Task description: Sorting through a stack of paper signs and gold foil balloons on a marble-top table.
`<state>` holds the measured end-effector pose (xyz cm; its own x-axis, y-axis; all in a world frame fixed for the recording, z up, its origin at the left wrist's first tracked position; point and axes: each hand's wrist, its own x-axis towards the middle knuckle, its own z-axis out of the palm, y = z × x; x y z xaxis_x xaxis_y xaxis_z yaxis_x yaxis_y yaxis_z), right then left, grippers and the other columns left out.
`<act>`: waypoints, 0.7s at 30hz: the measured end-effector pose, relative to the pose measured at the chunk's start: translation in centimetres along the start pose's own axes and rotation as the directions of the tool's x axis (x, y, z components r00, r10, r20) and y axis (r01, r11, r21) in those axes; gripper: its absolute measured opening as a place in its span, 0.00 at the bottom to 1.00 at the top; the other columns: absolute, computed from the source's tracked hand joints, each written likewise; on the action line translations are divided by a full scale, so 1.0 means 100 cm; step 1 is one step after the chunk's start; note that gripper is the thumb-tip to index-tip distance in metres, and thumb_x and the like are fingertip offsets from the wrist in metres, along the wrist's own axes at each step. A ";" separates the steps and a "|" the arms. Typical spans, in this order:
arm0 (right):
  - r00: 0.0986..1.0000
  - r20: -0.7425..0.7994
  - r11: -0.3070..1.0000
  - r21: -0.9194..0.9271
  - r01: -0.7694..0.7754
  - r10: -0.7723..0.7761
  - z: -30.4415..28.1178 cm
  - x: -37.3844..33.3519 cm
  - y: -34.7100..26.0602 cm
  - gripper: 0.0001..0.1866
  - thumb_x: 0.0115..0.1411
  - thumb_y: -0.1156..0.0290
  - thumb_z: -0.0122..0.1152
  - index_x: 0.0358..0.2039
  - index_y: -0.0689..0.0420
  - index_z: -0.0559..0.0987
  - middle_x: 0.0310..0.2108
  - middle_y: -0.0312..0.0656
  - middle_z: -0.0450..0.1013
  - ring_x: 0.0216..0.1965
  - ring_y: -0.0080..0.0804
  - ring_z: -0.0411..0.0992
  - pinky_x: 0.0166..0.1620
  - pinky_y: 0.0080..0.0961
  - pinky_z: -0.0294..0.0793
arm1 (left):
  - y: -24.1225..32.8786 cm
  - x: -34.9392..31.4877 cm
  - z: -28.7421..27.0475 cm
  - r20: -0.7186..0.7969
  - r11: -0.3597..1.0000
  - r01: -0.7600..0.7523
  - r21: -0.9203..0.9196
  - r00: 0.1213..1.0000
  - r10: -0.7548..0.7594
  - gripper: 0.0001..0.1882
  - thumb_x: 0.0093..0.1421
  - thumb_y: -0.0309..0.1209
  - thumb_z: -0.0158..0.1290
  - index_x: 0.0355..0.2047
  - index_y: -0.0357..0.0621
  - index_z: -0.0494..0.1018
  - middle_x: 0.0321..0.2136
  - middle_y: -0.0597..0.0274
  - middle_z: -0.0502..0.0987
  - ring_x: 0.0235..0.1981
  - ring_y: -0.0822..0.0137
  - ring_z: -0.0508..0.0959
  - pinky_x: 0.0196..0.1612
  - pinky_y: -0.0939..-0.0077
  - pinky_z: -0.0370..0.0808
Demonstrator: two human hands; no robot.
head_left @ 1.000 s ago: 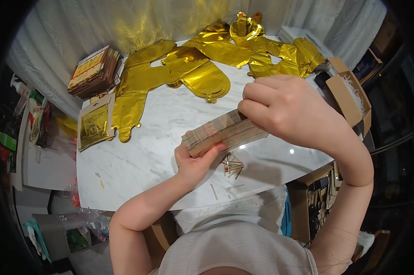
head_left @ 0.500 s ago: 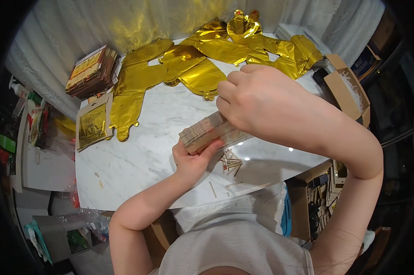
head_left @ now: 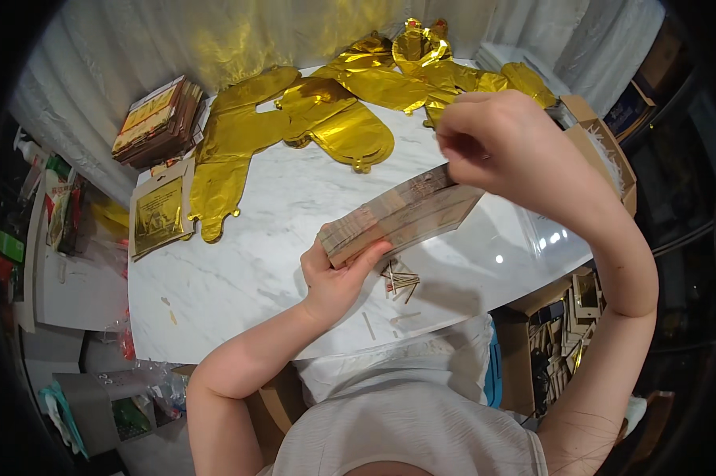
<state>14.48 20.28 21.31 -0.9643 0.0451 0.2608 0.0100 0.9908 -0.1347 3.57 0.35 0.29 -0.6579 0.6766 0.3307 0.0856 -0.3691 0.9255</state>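
White with grey veins, the table (head_left: 231, 297) curves across the room before a pale, sheer curtain (head_left: 128, 67). Over its middle I see a long, brick-shaped stack (head_left: 397, 210) with patterned sides, slanting so that its right end points away from the person; whether its underside touches the tabletop I can't tell. The person's left hand (head_left: 334, 278) grips the near end, thumb along the side facing the person. At the far end, the right hand (head_left: 497, 143) is curled with its fingers bent inward; I can't make out whether it pinches anything. Just below the stack lies a small heap of thin sticks (head_left: 403, 283). Farther back, shiny gold foil (head_left: 243, 123) sprawls over the tabletop. To the left sit a flat package (head_left: 159, 210) and a pile of brown booklets (head_left: 155, 127); to the right, a cardboard box (head_left: 629, 190) stands open.
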 end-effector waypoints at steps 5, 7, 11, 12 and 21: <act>0.994 -0.020 0.987 0.115 0.108 -0.106 -0.002 -0.013 0.005 0.05 0.51 0.82 0.64 0.30 0.64 0.79 0.28 0.45 0.76 0.29 0.42 0.77 0.34 0.32 0.78 | -0.002 0.002 0.001 0.015 1.000 0.001 -0.013 1.000 -0.001 0.20 0.59 0.17 0.67 0.50 0.33 0.74 0.45 0.57 0.83 0.46 0.72 0.82 0.50 0.75 0.81; 0.993 -0.010 0.991 0.064 0.114 -0.114 -0.001 -0.012 -0.001 0.07 0.50 0.82 0.66 0.31 0.62 0.79 0.30 0.43 0.76 0.31 0.42 0.77 0.34 0.34 0.78 | -0.004 0.001 -0.001 0.022 1.000 -0.022 0.010 1.000 0.022 0.20 0.59 0.17 0.66 0.50 0.33 0.74 0.45 0.57 0.83 0.46 0.71 0.82 0.50 0.74 0.81; 0.975 -0.003 0.974 -0.053 0.220 -0.220 0.004 -0.008 -0.005 0.10 0.50 0.76 0.71 0.31 0.60 0.78 0.29 0.42 0.72 0.30 0.44 0.77 0.33 0.39 0.77 | -0.003 0.002 0.001 0.008 0.999 -0.023 -0.022 1.000 0.023 0.20 0.59 0.16 0.66 0.50 0.32 0.74 0.45 0.56 0.83 0.45 0.70 0.83 0.51 0.74 0.81; 0.970 0.019 0.962 -0.123 0.243 -0.243 0.005 -0.007 -0.006 0.10 0.50 0.75 0.70 0.30 0.60 0.77 0.29 0.42 0.72 0.30 0.43 0.76 0.33 0.38 0.77 | -0.004 0.002 0.000 0.002 1.000 -0.005 -0.009 1.000 0.005 0.20 0.59 0.16 0.66 0.50 0.32 0.74 0.45 0.56 0.83 0.45 0.70 0.83 0.51 0.73 0.81; 0.916 0.091 0.829 -0.398 0.394 -0.391 0.012 0.001 -0.016 0.08 0.47 0.72 0.65 0.26 0.58 0.75 0.29 0.39 0.71 0.35 0.37 0.76 0.37 0.33 0.79 | -0.001 0.000 0.001 -0.013 0.999 0.022 0.042 1.000 -0.022 0.19 0.59 0.16 0.67 0.49 0.33 0.75 0.43 0.57 0.84 0.45 0.71 0.83 0.50 0.73 0.81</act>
<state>14.08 18.58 20.36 -0.9111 -0.3581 0.2041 -0.2664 0.8895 0.3712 3.66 0.44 0.25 -0.6696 0.6759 0.3079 0.1022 -0.3268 0.9396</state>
